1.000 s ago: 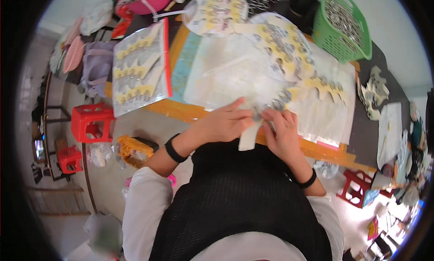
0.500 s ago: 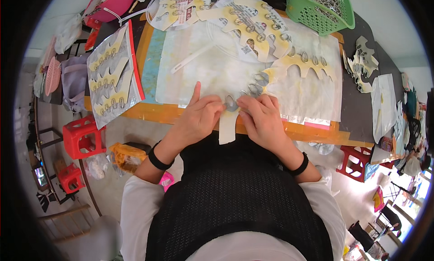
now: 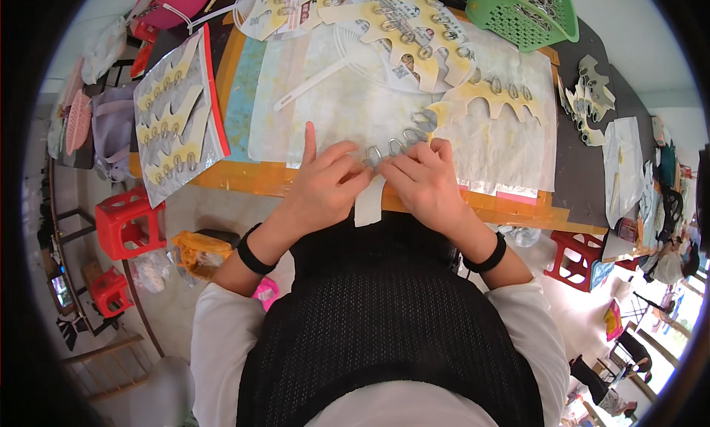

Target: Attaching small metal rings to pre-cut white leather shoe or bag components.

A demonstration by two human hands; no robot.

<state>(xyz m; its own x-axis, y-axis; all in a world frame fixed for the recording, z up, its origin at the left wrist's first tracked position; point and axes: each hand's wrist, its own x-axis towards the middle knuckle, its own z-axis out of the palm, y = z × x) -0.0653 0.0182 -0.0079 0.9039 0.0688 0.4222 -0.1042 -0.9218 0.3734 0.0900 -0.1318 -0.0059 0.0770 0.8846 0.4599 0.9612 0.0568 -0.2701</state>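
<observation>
At the table's front edge, my left hand point(image 3: 331, 184) pinches a cream strip point(image 3: 368, 205) near a metal ring point(image 3: 374, 154), its thumb and fingertips together and one finger pointing up. From the other side my right hand point(image 3: 429, 181) presses closed fingers onto the same strip. The strip's plain end hangs down between my hands. Further along it, more rings point(image 3: 416, 135) curve away beyond my right fingers, over grey flaps. The exact contact under my fingertips is hidden.
Beyond lie a ringed yellow-stained strip point(image 3: 503, 94) and a round fan point(image 3: 414, 57) bearing more strips. A green basket point(image 3: 525, 20) of metal rings stands far right. At left is a red-edged plastic sheet point(image 3: 174, 123) with ringed strips. Red stools point(image 3: 129, 221) stand below the table.
My fingertips have come closer together and now cover the grey flap that showed below the ring. The whole view has shifted slightly.
</observation>
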